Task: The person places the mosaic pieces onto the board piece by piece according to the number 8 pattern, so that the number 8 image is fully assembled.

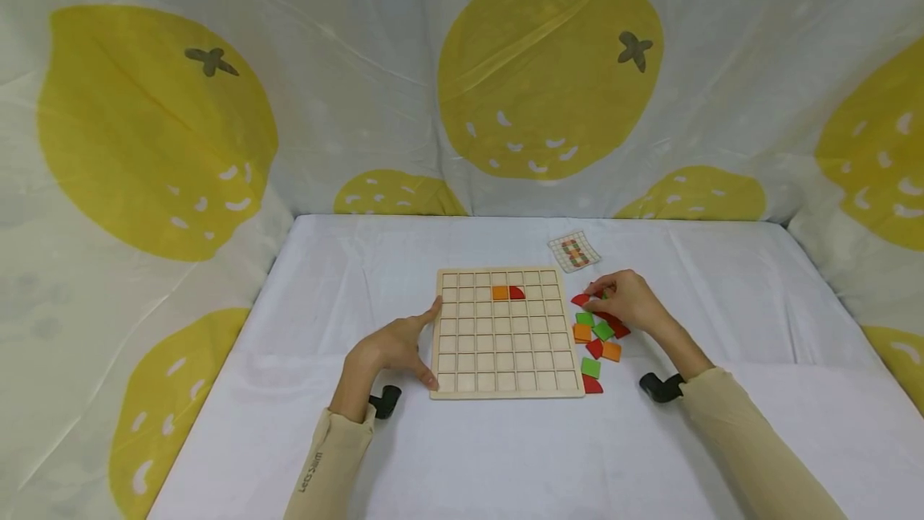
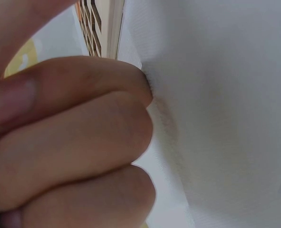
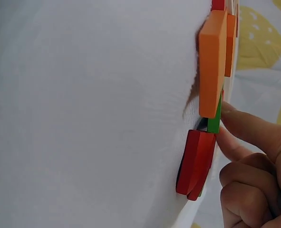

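A square wooden grid board (image 1: 465,342) lies flat on the cloth. My left hand (image 1: 390,346) is at its left side, index fingertip at the edge and thumb at the near corner; in the left wrist view the other fingers (image 2: 73,147) are curled. One orange square tile (image 1: 500,293) and a red quarter-circle tile (image 1: 516,293) sit side by side in the grid. Right of the board my right hand (image 1: 626,299) pinches a red tile (image 1: 580,300) by thumb and index finger, above a loose pile. The right wrist view hides the pinched tile behind other pieces.
Loose green (image 1: 590,367), orange (image 1: 610,351) and red tiles (image 1: 592,385) lie along the board's right edge, some overlapping. A pattern card (image 1: 574,251) lies beyond the board's far right corner. Lemon-print cloth (image 1: 361,103) hangs behind and at both sides.
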`<state>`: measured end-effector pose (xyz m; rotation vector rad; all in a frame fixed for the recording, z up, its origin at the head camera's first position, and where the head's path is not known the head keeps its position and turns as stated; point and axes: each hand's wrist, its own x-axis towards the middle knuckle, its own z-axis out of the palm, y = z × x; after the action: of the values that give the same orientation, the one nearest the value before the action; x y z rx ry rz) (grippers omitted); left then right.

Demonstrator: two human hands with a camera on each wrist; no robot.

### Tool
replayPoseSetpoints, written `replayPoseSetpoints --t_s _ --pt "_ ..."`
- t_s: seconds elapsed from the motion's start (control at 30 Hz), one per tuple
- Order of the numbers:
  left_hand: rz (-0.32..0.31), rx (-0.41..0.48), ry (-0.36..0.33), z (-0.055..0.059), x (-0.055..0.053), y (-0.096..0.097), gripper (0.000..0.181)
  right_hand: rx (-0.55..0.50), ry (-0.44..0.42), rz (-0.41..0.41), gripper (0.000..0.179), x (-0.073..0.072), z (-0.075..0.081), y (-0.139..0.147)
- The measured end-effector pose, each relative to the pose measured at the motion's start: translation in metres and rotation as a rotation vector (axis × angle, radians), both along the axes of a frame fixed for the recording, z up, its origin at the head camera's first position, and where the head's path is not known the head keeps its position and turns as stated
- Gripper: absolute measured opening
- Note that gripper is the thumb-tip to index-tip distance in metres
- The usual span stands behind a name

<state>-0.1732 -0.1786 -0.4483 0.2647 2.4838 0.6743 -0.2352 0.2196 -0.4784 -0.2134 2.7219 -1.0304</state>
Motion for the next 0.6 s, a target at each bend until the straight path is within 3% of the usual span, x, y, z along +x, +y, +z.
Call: replayPoseSetpoints --t_s 0.4,0.6 --pt "-0.009 -0.006 0.007 0.0036 0.0015 0.0011 0.140 0.033 0.016 -0.023 0.031 0.0008 -0.0012 -0.0026" --pt "-0.011 -0.009 0.005 0.0032 0.0013 0.0013 0.141 -0.021 0.016 -0.008 0.033 0.0002 -0.0013 -0.0017"
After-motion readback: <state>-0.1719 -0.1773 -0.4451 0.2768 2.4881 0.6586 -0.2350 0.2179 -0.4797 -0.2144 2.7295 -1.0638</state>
